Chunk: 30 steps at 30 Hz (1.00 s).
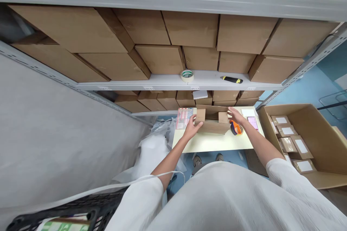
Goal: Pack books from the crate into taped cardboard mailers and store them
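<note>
A small open cardboard box (213, 127) stands on a pale yellow table (208, 146), its top flaps raised and two short end flaps folded inward. My left hand (192, 128) grips its left end, fingers behind and thumb towards the front. At the right end, my right hand (235, 114) holds the box's edge near the back corner. Just below my right hand lies an orange and dark blue tape dispenser (236, 127). A phone with a lit screen (252, 122) rests farther right, below a white pad (248, 112). To the left is a printed sheet (184, 118).
Shelves of cardboard boxes (191, 29) rise in front; a tape roll (187, 75) and a utility knife (231, 79) sit on one ledge. A large carton (325, 151) with several labelled parcels stands right. White packing foam (153, 151) and a black crate (78, 209) are left.
</note>
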Motion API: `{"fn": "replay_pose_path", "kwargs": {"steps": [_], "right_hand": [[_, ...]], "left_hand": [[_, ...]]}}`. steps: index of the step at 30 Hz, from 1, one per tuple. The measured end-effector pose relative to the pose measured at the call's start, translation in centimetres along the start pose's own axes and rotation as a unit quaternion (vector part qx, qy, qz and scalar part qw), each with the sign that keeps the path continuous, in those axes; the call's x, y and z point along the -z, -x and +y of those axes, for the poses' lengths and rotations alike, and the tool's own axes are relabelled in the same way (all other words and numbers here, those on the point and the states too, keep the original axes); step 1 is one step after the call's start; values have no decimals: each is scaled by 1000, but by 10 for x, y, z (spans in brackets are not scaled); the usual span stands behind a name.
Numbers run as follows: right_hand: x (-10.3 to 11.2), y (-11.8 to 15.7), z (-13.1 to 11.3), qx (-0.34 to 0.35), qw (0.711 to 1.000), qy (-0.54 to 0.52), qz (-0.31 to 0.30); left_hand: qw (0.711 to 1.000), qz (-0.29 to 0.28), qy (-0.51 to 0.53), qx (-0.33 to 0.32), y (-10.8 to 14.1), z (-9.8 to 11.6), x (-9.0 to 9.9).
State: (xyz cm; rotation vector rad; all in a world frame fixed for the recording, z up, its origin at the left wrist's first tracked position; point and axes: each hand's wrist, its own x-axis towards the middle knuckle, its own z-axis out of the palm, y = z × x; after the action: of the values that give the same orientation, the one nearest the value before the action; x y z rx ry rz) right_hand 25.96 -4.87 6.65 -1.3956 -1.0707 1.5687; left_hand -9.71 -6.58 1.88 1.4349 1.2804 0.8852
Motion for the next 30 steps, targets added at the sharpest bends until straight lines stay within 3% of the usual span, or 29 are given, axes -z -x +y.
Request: {"fn": "replay_pose_path", "kwargs": {"steps": [5,9,13,19,24,30], "right_hand": [[-5,-1,0,1,999,-37,-14],[-12,-5,6,21,999,30,21],[-19,-4,20,49,994,82,60],[-19,8,30,-11,997,59,44],[-18,7,26,66,993,63,80],[-20,11,25,76,990,83,81]], "left_hand": [[998,46,-41,8,-9,1,-8],[996,56,-63,13,-14,-3,-11],[996,29,-85,-18,-18,-7,-9],[993,-29,-90,-75,-34,-11,-9],[994,-32,-75,-73,-48,-14,-18],[995,-36,-73,-63,-40,-20,-21]]}}
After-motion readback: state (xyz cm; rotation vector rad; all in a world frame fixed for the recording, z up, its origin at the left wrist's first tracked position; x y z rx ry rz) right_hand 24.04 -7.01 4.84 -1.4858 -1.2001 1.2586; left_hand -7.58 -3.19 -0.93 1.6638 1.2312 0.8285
